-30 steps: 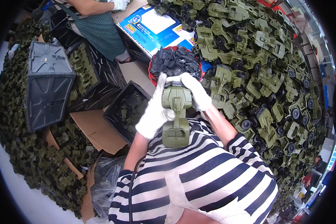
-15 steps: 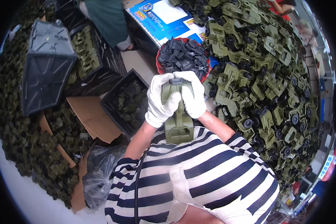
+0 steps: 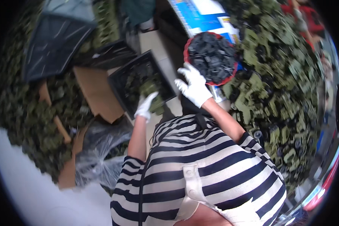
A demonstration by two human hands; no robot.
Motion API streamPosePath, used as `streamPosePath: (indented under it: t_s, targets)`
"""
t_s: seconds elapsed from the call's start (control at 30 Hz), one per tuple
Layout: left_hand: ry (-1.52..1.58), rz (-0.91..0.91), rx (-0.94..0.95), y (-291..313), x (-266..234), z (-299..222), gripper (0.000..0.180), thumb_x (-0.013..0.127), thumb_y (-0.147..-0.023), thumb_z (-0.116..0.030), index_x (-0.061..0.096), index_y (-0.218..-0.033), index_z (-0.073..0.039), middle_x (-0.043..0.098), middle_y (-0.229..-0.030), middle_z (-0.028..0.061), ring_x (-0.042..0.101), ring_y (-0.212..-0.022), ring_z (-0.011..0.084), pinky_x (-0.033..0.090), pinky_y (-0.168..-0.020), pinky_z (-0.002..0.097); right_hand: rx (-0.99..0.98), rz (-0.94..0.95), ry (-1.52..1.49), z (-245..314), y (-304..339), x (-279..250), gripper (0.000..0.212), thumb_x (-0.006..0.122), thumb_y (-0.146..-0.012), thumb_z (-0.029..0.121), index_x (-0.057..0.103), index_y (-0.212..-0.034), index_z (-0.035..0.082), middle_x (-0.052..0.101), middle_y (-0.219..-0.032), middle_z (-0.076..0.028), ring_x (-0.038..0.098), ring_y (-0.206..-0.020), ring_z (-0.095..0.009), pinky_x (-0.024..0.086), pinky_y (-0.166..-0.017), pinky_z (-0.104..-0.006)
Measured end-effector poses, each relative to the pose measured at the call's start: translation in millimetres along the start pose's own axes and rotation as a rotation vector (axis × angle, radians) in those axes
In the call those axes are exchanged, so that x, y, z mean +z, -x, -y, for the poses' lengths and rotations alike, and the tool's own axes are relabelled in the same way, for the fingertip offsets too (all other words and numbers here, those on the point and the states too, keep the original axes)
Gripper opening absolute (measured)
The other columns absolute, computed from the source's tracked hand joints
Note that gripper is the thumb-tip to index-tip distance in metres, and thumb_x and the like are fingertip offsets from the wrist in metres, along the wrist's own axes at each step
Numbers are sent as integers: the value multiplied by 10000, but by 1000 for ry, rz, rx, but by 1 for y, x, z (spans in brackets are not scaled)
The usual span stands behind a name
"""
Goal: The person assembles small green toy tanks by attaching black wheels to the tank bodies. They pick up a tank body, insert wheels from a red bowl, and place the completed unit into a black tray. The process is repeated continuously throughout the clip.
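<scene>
My left hand (image 3: 144,107), in a white glove, is over the near side of a black crate (image 3: 118,92). Its fingers are around a green plastic toy vehicle (image 3: 150,89), blurred by motion and partly behind the glove. More small green and dark pieces lie inside the crate. My right hand (image 3: 194,86), gloved too, is spread with nothing in it. It is beside the near left rim of a red basin (image 3: 186,55), which is heaped with dark grey plastic parts (image 3: 211,56).
Green toy vehicles (image 3: 267,94) are piled high on the right. To the left are an open cardboard box (image 3: 96,94), clear plastic wrap (image 3: 101,158), a tilted dark crate (image 3: 60,41) and heaps of small green parts (image 3: 15,124). A blue-and-white carton (image 3: 199,17) stands behind the basin.
Both hands held the toy vehicle together before my chest. They have parted: the left has carried it to the crate, while the right has let go and moved toward the basin. The view has shifted.
</scene>
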State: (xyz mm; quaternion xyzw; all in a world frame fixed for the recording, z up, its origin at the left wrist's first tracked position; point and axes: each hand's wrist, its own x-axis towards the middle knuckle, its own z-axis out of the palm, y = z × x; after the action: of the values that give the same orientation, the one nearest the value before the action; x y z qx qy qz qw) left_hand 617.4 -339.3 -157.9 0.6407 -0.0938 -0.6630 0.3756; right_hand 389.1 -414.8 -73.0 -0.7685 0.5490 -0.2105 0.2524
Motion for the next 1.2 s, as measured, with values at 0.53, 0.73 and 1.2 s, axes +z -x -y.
streamPosePath:
  t_s: [0.53, 0.73, 1.2]
  targets:
    - [-355, 115, 498, -80, 108, -94, 401, 612, -959, -129, 535, -1307, 55, 622, -1214, 115, 586, -1088, 168, 463, -970, 278, 805, -534, 262, -109, -18, -187, 871, 741, -738, 529, 437, -1399, 50, 577, -1283, -215, 582, -1159, -364, 456, -978, -445]
    - [-472, 412, 644, -67, 241, -144, 310, 595, -938, -54, 602, -1229, 54, 654, -1121, 89, 604, -1017, 142, 457, -934, 259, 989, -271, -26, -155, -41, -201, 1014, 782, -669, 524, 363, -1468, 62, 510, -1359, -240, 577, -1173, -386, 479, -986, -427]
    - [-933, 1157, 266, 73, 222, -200, 1258, 881, -636, -103, 35, -1566, -72, 354, -1514, 173, 436, -1325, 248, 451, -999, 350, 92, 729, -500, -31, -3, -219, 878, 802, -667, 385, 465, -1398, 35, 642, -1125, -208, 656, -986, -294, 528, -837, -388]
